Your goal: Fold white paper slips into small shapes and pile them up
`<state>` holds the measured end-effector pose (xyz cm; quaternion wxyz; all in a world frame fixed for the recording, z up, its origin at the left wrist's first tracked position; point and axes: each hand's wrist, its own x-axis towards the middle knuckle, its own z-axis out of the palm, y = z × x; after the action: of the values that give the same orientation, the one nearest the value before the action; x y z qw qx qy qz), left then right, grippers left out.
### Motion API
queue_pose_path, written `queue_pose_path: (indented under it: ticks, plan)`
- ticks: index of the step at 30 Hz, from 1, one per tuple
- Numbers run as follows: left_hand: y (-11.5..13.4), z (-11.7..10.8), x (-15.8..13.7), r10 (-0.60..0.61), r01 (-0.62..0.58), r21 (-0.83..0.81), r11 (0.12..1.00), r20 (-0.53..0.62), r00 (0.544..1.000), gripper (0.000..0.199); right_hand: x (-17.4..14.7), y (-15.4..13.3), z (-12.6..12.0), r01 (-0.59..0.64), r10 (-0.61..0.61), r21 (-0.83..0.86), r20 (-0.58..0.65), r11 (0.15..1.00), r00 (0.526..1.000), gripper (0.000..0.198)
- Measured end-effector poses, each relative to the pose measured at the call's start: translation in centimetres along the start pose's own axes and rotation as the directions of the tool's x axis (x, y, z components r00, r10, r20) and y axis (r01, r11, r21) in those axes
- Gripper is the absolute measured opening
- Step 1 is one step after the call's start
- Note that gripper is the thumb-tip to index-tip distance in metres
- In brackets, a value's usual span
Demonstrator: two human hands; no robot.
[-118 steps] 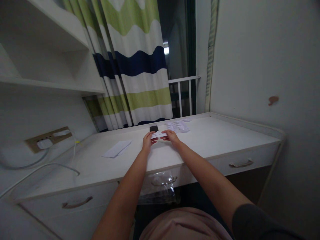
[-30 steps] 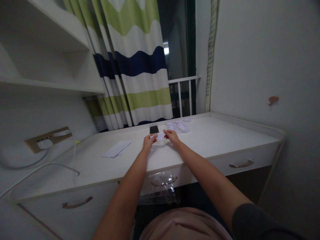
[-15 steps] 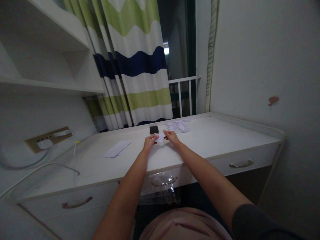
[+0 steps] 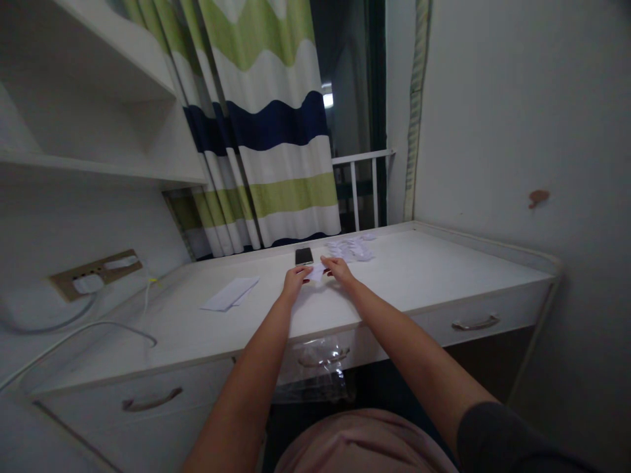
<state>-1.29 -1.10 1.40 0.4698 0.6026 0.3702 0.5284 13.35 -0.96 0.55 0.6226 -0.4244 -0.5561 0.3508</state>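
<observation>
Left grip pinching, white paper is being held over the table, right grip at its edge, closure unclear.

Dressed in dusty pink and dark grey.
Wearing dusty-pink cloth at six o'clock, creased at the middle and rounded along its upper edge; toward four o'clock, a plain dark-grey short sleeve, leaving the right forearm bare.
</observation>
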Motion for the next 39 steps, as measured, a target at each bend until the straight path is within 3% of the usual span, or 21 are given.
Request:
queue_pose_path:
  ticks: [15,25,32,39]
  plan:
    - [-0.19,-0.06,0.15,-0.002,0.002,0.003,1.000,0.025,1.000,0.027,0.00,0.00,-0.19,0.037,-0.037,0.006,0.067,0.999,0.997,0.026]
    - [-0.60,-0.09,0.53,0.015,-0.015,0.010,1.000,0.032,0.999,0.026,-0.35,-0.17,-0.04,-0.059,0.057,0.021,0.072,0.998,0.996,0.016]
    - [-0.37,-0.03,0.15,0.000,-0.002,0.032,0.999,0.047,0.999,0.028,-0.19,-0.08,-0.15,0.038,-0.035,-0.053,0.056,0.998,0.998,0.015]
    - [-0.23,0.03,0.09,-0.027,0.027,-0.014,1.000,0.022,0.999,0.033,0.00,-0.05,-0.24,0.059,-0.060,-0.096,-0.008,0.994,0.998,0.015]
